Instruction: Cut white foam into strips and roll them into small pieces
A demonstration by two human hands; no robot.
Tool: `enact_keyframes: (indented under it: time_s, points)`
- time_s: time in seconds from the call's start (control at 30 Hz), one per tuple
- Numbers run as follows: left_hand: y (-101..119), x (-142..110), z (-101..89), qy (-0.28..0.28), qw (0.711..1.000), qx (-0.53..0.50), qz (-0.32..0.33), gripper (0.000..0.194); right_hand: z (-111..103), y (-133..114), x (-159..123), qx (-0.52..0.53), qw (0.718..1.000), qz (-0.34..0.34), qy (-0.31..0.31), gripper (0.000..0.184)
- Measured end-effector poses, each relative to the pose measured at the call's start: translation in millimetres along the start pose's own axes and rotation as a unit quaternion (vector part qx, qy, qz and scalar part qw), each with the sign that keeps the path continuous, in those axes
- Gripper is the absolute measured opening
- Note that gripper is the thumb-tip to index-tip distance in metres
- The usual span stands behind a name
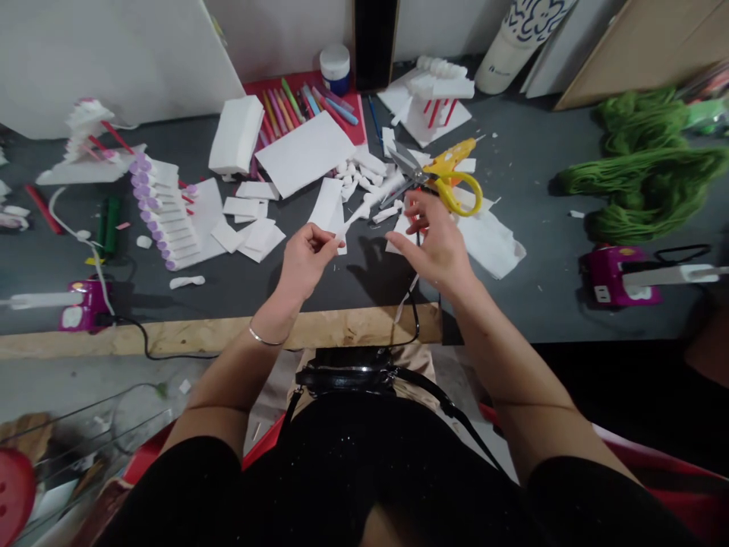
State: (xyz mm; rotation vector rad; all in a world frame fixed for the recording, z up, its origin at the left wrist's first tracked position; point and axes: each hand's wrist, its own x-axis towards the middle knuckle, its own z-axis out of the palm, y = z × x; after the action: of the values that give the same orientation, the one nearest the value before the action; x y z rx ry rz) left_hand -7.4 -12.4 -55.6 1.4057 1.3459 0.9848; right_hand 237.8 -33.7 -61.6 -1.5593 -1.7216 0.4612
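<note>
While your left hand [307, 258] is working: you are pinching a white foam strip [364, 213] between its fingertips, the strip angling right and far.
Right hand [433, 243]: you are holding it open, fingers spread, near the strip and just near of yellow-handled scissors [459, 190].
Surroundings: white foam offcuts [256, 235] are lying left, coloured markers [301, 106] are resting far on a red tray [356, 129], and green yarn [643, 167] is heaping right.

Work table [239, 285]: scissors [405, 169] behind the left hand [307, 258] and right hand [433, 243]; yarn [643, 163] at right; foam pieces [254, 237] at left; pens [290, 106] on a tray [358, 131] farther back.
</note>
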Motion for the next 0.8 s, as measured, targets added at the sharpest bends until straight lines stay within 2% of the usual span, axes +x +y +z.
enact_keyframes:
  time_s: [0.07,0.1,0.23,0.3,0.43,0.57,0.8]
  points:
    - [0.3,1.3,9.5,0.012,1.0,-0.019,0.002,0.026,-0.9,3.6,5.5,0.089,0.994,0.05,0.032,0.054]
    - [0.4,0.9,13.3,0.016,1.0,-0.019,0.006,0.026,-0.6,3.6,8.3,0.133,0.988,0.074,0.021,0.054]
    - [3.1,-6.2,23.3,0.03,0.997,0.049,0.047,0.019,9.0,-9.6,16.5,0.28,0.942,0.134,-0.13,0.05]
    - [5.6,-11.0,26.0,0.044,0.99,0.103,0.082,0.017,17.4,-18.4,18.2,0.331,0.917,0.154,-0.158,0.049]
    - [8.0,-18.1,28.5,0.042,0.978,0.166,0.121,0.017,32.4,-25.8,18.7,0.394,0.885,0.204,-0.138,0.052]
    - [5.3,-22.4,28.9,0.027,0.973,0.185,0.138,0.018,37.5,-24.4,17.6,0.448,0.853,0.242,-0.118,0.057]
    - [8.1,-22.7,32.4,0.005,0.966,0.206,0.155,0.015,42.0,-25.0,13.5,0.447,0.851,0.25,-0.116,0.052]
